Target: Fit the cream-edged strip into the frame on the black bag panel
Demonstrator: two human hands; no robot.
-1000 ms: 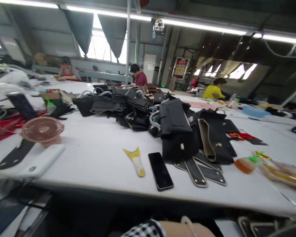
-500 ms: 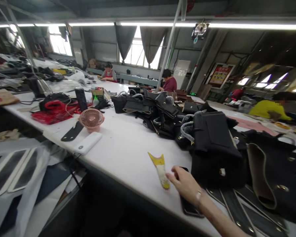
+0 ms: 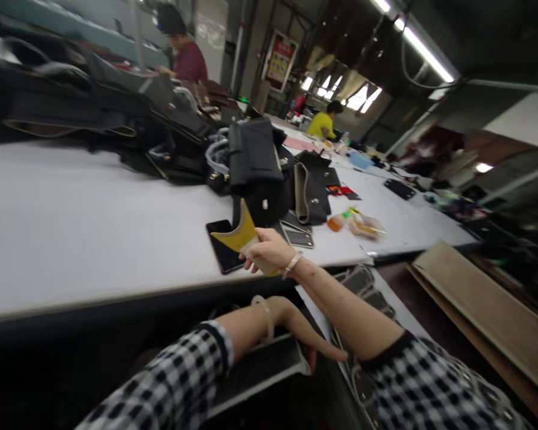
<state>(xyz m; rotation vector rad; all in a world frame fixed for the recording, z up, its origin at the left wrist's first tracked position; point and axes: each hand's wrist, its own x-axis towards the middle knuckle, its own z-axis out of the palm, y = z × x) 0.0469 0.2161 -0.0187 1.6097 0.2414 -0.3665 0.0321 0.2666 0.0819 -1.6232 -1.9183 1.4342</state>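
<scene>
My right hand point(image 3: 271, 249), closed, grips a flat yellow tool point(image 3: 240, 234) with a two-pronged, curved end and a pale wrapped handle. The tool is raised above the table's near edge, in front of a black phone point(image 3: 219, 246) lying on the white surface. Below the edge, my left hand point(image 3: 298, 325) reaches rightward with fingers stretched out, partly hidden and slightly blurred. Under my left wrist is a dark panel point(image 3: 264, 365) with pale edges; I cannot make out whether the hand touches it. More dark, pale-edged pieces point(image 3: 361, 283) lie to the right.
Black handbags point(image 3: 257, 158) are piled on the white table point(image 3: 116, 239). An orange-tinted bottle point(image 3: 336, 222) lies right of them. Brown boards point(image 3: 484, 316) stand low on the right. Two people, one in maroon point(image 3: 190, 63) and one in yellow point(image 3: 321, 124), sit farther back.
My right hand has picked up the yellow tool from the table. My left hand has come into view below the edge. The view has swung right.
</scene>
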